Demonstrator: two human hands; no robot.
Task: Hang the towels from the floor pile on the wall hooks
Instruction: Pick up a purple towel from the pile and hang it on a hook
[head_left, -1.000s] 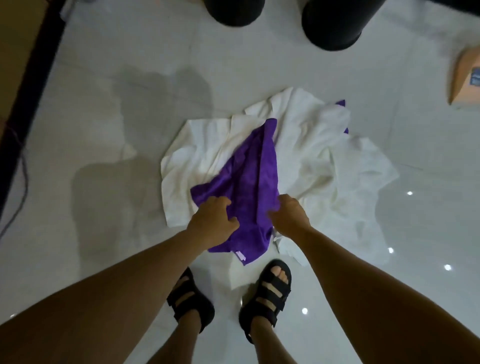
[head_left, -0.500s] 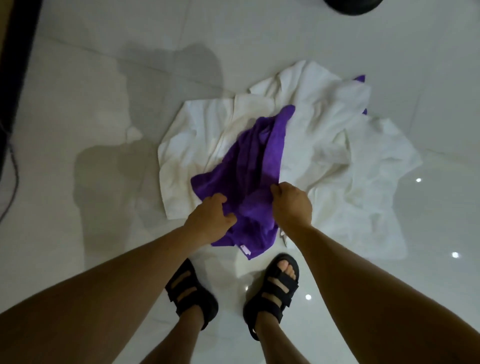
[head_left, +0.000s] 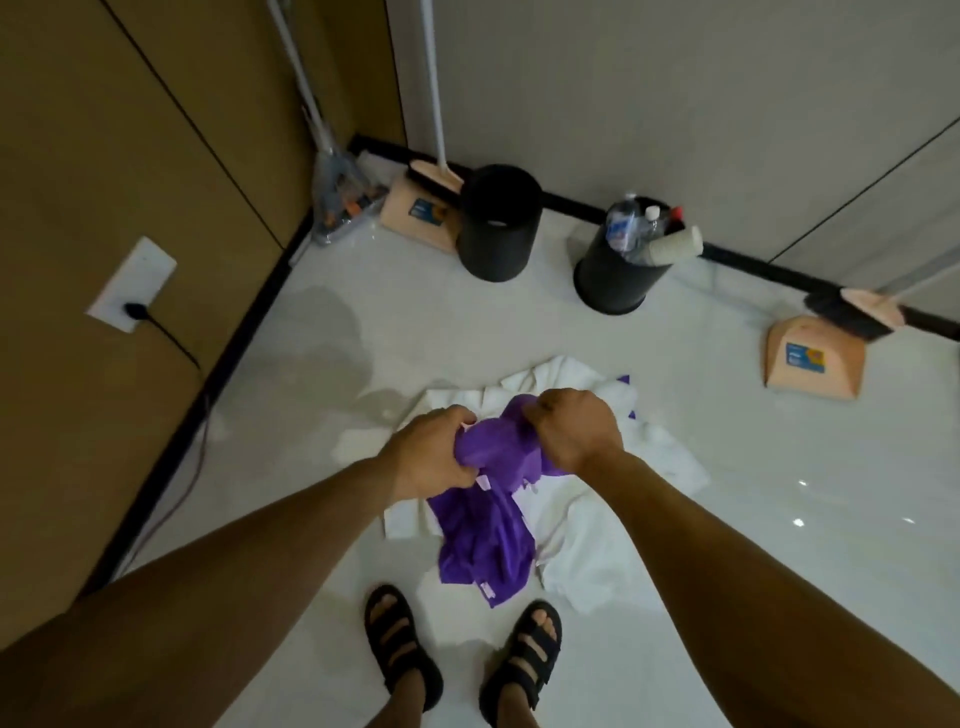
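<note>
Both fists — left hand (head_left: 434, 451), right hand (head_left: 574, 434) — clutch the bunched, drooping purple towel (head_left: 488, 540).

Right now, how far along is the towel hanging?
Barely begun. Nothing shows as hung: no hooks or hung towels are in view. In hand: the left hand and right hand both grip the purple towel, lifted with its lower end trailing near the floor. Left: the white towels lie on the floor, with another purple bit peeking out behind.
</note>
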